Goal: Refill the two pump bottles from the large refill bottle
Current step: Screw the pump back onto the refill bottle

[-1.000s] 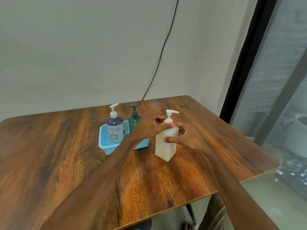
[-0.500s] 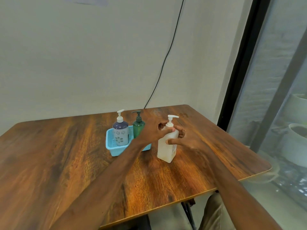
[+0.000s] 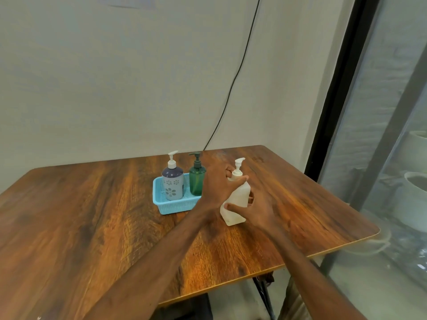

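Beside the blue basket (image 3: 178,207) of pump bottles (image 3: 172,185), the refill bottle (image 3: 238,197) tilts; right hand (image 3: 258,211) clasps its body to steady it, left hand (image 3: 217,188) grips its collar (image 3: 236,173), probably to unscrew.

Head-worn view, facing forward and down, table (image 3: 92,227) near
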Available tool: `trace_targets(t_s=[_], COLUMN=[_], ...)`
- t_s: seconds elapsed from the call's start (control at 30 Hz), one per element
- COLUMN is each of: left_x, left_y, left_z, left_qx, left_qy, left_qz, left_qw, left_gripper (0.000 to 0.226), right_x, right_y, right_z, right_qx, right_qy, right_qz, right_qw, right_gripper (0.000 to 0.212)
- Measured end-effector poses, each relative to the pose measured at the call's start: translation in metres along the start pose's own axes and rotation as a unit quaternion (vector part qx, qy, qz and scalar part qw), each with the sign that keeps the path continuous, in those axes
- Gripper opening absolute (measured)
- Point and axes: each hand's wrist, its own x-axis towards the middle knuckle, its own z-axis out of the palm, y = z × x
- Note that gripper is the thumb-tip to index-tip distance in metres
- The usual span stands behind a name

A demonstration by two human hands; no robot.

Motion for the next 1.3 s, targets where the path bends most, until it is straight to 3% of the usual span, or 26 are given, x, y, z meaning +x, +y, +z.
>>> trace_targets(t_s=[0.23,0.37,0.53,0.7,0.83,0.9,0.97,1.1,1.2,1.3], left_x=[0.000,0.002,0.007,-0.002,-0.014,-0.022,-0.031,-0.056,-0.068,-0.069], left_y=[0.004,0.006,0.000,-0.010,-0.008,-0.008,-0.013,-0.044,-0.081,-0.113], left_z=[0.004,0.009,0.003,-0.002,-0.010,-0.018,-0.029,-0.063,-0.090,-0.115], left_qx=[0.008,-0.002,-0.030,-0.010,0.021,0.015,0.017,0.056,0.132,0.081], left_qy=[0.024,0.010,-0.052,-0.073,-0.066,-0.052,-0.029,0.066,0.072,-0.046], left_qz=[-0.035,-0.041,-0.022,-0.022,-0.029,-0.025,-0.035,-0.033,-0.087,-0.207], left_qw=[0.999,0.999,0.998,0.997,0.997,0.998,0.999,0.996,0.985,0.974], left_gripper=[0.046,0.050,0.052,0.050,0.048,0.041,0.034,0.033,0.046,0.066], right_x=[-0.002,0.003,0.012,0.011,0.004,0.000,-0.009,-0.030,-0.027,-0.008], right_y=[0.001,0.006,0.018,0.020,0.022,0.018,0.009,-0.026,-0.045,-0.047], right_z=[-0.001,-0.012,-0.019,-0.022,-0.018,-0.015,-0.012,0.005,0.039,0.083], right_qx=[-0.115,-0.131,-0.055,-0.127,-0.101,-0.122,-0.140,-0.142,-0.143,-0.200], right_qy=[0.044,0.037,-0.004,0.033,0.043,0.084,0.166,0.243,0.166,0.045], right_qz=[-0.064,-0.043,-0.011,-0.043,-0.025,0.003,-0.020,-0.166,-0.199,-0.109], right_qw=[0.990,0.990,0.998,0.990,0.994,0.989,0.976,0.945,0.955,0.973], right_gripper=[0.079,0.069,0.062,0.070,0.079,0.093,0.093,0.055,0.038,0.052])
